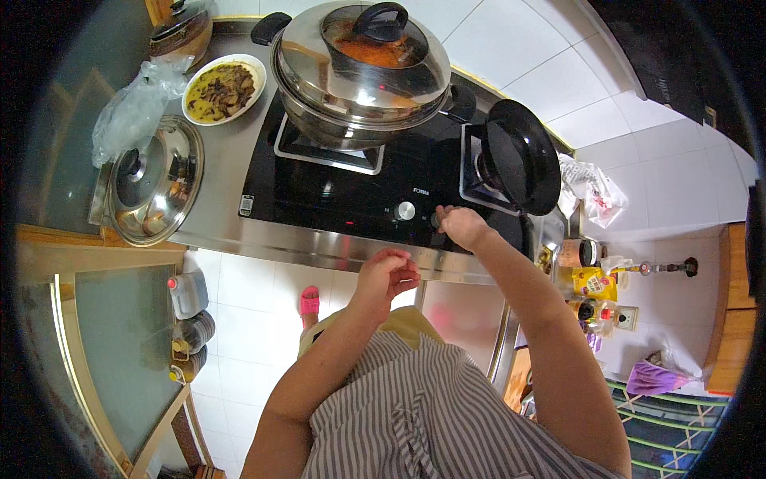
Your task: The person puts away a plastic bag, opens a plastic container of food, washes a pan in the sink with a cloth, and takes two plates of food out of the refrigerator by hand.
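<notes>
My right hand [464, 227] grips the right control knob [436, 220] of a black glass Fotile gas hob [311, 194], its fingers partly covering the knob. To the left of it sits a silver knob [406, 210], untouched. My left hand [389, 278] hangs just before the stainless steel counter edge [287, 244], fingers loosely curled with nothing in them. A large lidded steel pot [335, 120] stands on the left burner; reddish food shows through the glass of its lid [374, 51]. On the right burner rests a black frying pan [520, 158], its burner flame not visible.
Left of the hob are a bowl of yellowish food [221, 90], a steel pot lid [158, 185], a plastic bag [134, 111] and a lidded pot [179, 36]. Jars, a yellow pouch [595, 284] and bottles line the right. Several jugs [190, 296] stand on the floor.
</notes>
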`<state>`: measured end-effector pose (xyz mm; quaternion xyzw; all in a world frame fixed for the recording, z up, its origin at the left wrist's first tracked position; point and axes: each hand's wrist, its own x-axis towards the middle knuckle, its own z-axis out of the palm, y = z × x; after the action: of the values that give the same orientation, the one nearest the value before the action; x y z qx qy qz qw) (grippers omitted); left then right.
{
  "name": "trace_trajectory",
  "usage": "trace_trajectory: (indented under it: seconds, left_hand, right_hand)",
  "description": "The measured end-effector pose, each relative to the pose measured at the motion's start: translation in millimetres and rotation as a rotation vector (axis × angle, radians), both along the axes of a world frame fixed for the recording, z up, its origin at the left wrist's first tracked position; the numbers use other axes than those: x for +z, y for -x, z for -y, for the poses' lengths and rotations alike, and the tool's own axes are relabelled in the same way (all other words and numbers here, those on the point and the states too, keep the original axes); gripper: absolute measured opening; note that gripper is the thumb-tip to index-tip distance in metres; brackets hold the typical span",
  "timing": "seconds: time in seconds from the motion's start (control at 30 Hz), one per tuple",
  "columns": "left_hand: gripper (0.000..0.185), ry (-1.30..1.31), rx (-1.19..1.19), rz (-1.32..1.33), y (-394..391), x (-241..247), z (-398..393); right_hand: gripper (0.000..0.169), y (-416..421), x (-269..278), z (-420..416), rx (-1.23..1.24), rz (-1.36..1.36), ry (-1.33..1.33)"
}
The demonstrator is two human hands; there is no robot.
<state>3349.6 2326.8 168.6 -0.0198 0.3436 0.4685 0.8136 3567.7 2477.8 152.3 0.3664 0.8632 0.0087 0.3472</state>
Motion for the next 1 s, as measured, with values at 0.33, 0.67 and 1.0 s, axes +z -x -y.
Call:
trace_trajectory:
  seconds: [0.33,0.67,1.0]
  left_hand:
    - [0.014,-0.041,-0.129,-0.044,-5.9,7.8,-2.4]
    - [0.013,-0.041,-0.598,-0.104,-98.4,8.2,40.1]
    - [0.014,-0.186,-0.835,-0.205,-235.7,20.5,126.5]
  right_hand:
    - [0.077,8.3,14.4,40.5,-0.39,-0.197,-0.182]
    - [0.052,-48.4,36.7,221.7,-0.915,-0.619,-0.315]
    - [0.036,-167.5,29.4,382.7,-1.158,-0.94,-0.468]
